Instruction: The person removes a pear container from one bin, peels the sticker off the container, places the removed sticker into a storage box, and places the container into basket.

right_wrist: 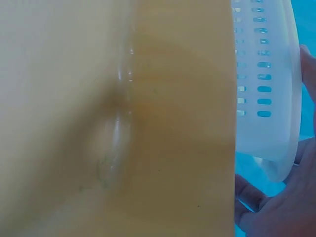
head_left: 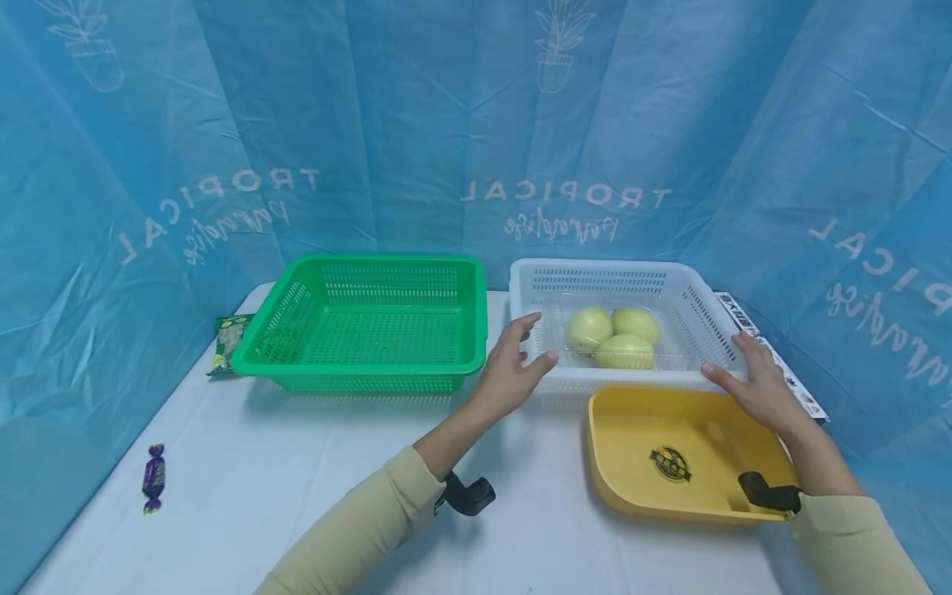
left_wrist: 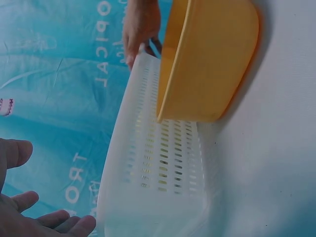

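A white perforated basket (head_left: 610,376) stands at the back right, with a clear plastic container (head_left: 673,361) inside it holding three pale yellow-green round fruits (head_left: 625,352). Beside the basket's left end, my left hand (head_left: 513,368) has its fingers spread and thumb apart; the left wrist view shows that hand (left_wrist: 29,212) with nothing in its grasp. At the basket's right front corner, my right hand (head_left: 762,388) grips the rim, thumb on the inner side and fingers outside. In the right wrist view, this hand (right_wrist: 286,207) straddles the rim, partly cut off by the frame edge.
A yellow bin (head_left: 632,483) with a round label stands in front of the white basket, under the right forearm. On the left is a green basket (head_left: 357,380), with a green packet (head_left: 226,343) next to it. A purple wrapped candy (head_left: 154,479) lies at front left. Blue curtains (head_left: 416,124) enclose the table.
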A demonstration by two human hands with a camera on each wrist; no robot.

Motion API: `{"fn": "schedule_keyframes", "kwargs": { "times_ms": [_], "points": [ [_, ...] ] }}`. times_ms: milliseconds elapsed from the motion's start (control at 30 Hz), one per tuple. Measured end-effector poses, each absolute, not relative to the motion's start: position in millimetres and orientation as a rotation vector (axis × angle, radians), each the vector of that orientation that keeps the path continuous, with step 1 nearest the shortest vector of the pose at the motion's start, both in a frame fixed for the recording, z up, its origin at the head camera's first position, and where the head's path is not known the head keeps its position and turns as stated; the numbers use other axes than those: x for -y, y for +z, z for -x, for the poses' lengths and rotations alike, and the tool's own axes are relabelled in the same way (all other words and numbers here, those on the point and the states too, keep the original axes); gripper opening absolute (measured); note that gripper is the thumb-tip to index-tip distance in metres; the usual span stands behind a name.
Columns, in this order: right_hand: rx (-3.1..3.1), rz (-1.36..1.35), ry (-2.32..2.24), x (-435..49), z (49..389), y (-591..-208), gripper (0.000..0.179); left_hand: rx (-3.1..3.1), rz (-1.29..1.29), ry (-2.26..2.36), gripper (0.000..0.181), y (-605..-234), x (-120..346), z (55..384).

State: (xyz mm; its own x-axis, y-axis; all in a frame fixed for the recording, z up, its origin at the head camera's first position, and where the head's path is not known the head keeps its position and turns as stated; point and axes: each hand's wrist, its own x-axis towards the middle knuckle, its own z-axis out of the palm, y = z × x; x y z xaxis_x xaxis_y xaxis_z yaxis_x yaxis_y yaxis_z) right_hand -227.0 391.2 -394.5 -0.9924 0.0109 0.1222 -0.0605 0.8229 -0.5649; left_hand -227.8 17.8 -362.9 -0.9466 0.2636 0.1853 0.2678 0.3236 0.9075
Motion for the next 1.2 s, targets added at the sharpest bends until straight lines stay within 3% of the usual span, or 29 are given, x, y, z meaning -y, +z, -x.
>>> {"fn": "schedule_keyframes", "kwargs": {
  "times_ms": [1200],
  "points": [
    [2.791,-0.102,0.757,-357,204,-348,0.081,2.398,0.456,-1.916,0.057,-353,44,196]
  ]
}}
